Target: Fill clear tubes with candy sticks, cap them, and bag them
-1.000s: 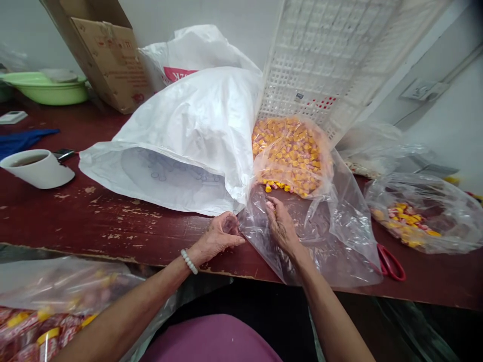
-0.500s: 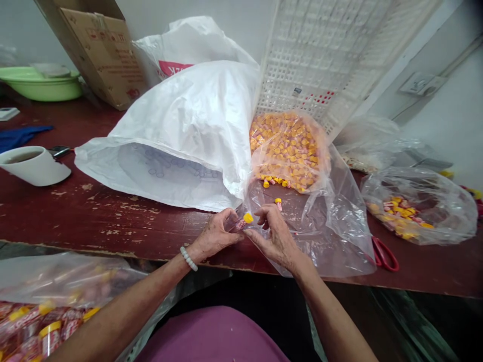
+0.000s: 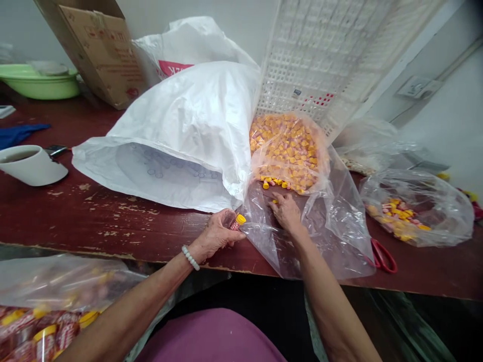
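My left hand [image 3: 217, 234] is closed on a small pink tube with a yellow cap [image 3: 238, 221], at the mouth of a clear plastic bag [image 3: 339, 221] lying on the dark red table [image 3: 94, 216]. My right hand [image 3: 287, 211] reaches inside that bag, fingers curled over another yellow-capped tube [image 3: 274, 201]. Further in the bag lies a heap of several yellow-capped tubes [image 3: 289, 151]. A big white woven sack [image 3: 188, 125] lies open just left of the hands.
A white cup [image 3: 32, 165] stands at the left, a green basin [image 3: 41, 83] and cardboard box [image 3: 101, 45] behind. A white plastic crate [image 3: 332, 55] leans at the back. Another clear bag of tubes [image 3: 415, 211] and red scissors [image 3: 383, 255] lie right. A bag of filled items [image 3: 49, 306] sits on my lap.
My right hand passed a tube to my left hand, then reached deeper into the clear bag toward a loose tube. My left hand stays closed on the tube.
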The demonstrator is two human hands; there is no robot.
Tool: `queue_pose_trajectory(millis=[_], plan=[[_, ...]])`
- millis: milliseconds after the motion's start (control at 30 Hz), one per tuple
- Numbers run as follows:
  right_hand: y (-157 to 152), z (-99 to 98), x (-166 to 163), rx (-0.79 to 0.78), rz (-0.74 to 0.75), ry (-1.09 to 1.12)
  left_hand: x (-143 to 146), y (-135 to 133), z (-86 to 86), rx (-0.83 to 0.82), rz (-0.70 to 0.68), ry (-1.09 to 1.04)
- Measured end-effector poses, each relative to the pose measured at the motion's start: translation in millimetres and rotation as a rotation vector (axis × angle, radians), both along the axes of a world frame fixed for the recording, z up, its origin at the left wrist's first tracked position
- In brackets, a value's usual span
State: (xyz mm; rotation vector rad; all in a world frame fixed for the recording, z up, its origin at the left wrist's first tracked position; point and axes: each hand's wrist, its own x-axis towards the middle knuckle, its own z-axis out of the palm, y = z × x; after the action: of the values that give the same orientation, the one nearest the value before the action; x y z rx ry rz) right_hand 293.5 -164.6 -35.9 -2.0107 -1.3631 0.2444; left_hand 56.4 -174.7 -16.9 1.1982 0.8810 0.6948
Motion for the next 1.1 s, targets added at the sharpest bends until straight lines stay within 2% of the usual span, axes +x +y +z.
queue_pose_trajectory(millis=[67,167,267,367,433,500,567,733,800,967,1100], plan=[[8,-4.5,8,0.001,0.003,0.049,-1,-1,1.7,-0.043,-0.02,-0.019],[5,0.2,-2,0.059,-0.002,0.155,-1,-3,0.4,-0.101,-0.066,-0.086],[-7,14.8,-35,0.131,0.033,0.284,2,-5,-0.7,-0.118,-0.116,-0.099],[-18,28.3,-72,0.27,0.126,0.545,4,-8,1.1,-0.085,-0.174,-0.049],[-25,32.5,-91,0.352,0.182,0.74,6,-10,3.3,-0.063,-0.203,-0.009],[-32,32.6,-100,0.358,0.206,0.816,6,-11,5.8,-0.047,-0.22,0.019],[-40,30.7,-100,0.331,0.239,0.744,6,-12,8.5,-0.038,-0.23,0.046],[-62,29.7,-88,0.324,0.435,0.231,9,-14,10.8,-0.063,-0.211,-0.013],[-69,30.7,-87,0.312,0.48,0.111,10,-15,8.6,-0.099,-0.194,-0.068],[-76,26.9,-92,0.259,0.537,0.049,10,-11,4.3,-0.201,-0.176,-0.226],[-78,17.0,-97,0.319,0.503,0.022,5,-5,3.4,-0.282,-0.177,-0.361]])
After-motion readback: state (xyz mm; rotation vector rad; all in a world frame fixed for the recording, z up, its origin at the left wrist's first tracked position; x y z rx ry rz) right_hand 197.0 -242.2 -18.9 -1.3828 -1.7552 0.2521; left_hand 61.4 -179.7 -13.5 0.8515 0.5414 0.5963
